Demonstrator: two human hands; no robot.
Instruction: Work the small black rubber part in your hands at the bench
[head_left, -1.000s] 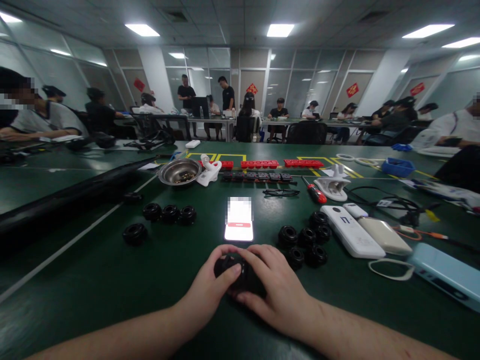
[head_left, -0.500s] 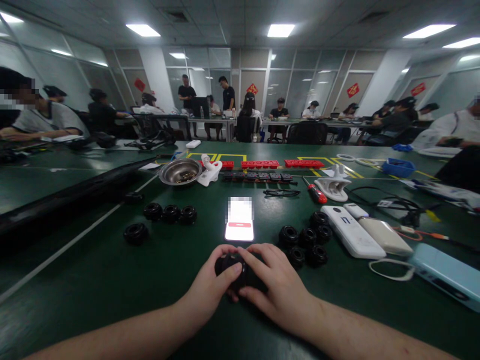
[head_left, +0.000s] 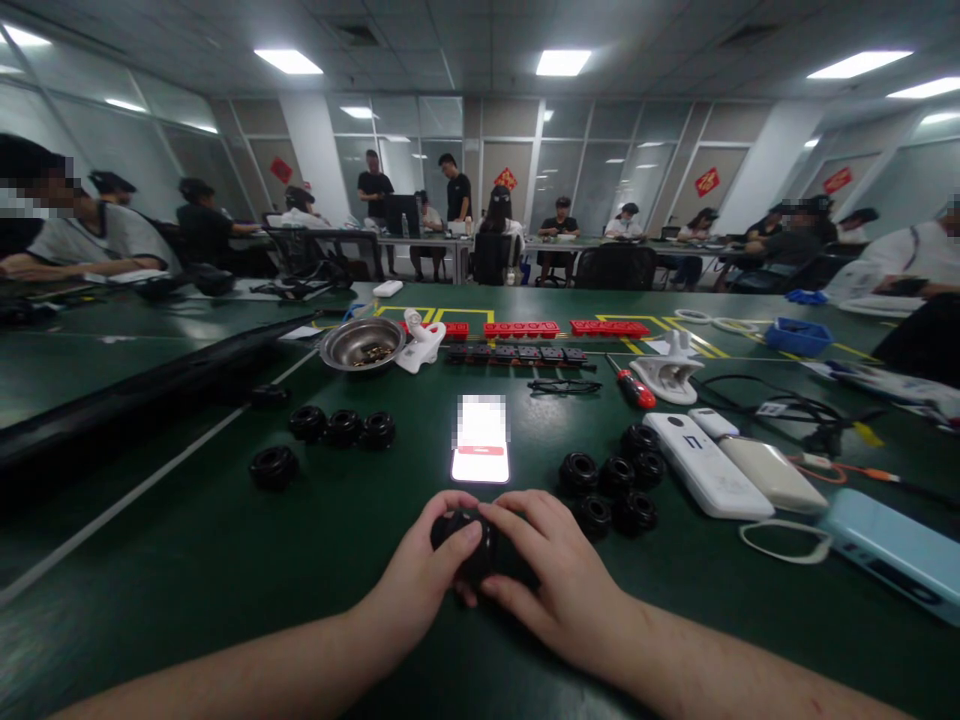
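Observation:
My left hand (head_left: pixel 431 560) is closed around a round black plastic part (head_left: pixel 480 552), its thumb lying across the top. From the other side, my right hand (head_left: pixel 551 575) curls its fingers and thumb against the same part, which is partly covered by both hands. Just beyond them lies a phone (head_left: pixel 480 462) with a lit screen. Several similar black ring-shaped parts (head_left: pixel 616 476) with centre holes are grouped to the right of my right hand. More black ring-shaped parts (head_left: pixel 343 428) sit to the left, one of them (head_left: pixel 273 467) apart from its row.
A metal bowl (head_left: pixel 352 345) with small brass-coloured pieces stands behind, near red trays (head_left: pixel 521 329) and a black strip of modules (head_left: pixel 517 355). At right are a red screwdriver (head_left: pixel 634 386), a white stand (head_left: pixel 667 377), power banks (head_left: pixel 705 465) and cables. A long black bar (head_left: pixel 150 400) lies left.
My right hand's fingers have shifted slightly on the round black part, baring a little more of its right side. The left hand keeps its grip, and the things on the table stay put.

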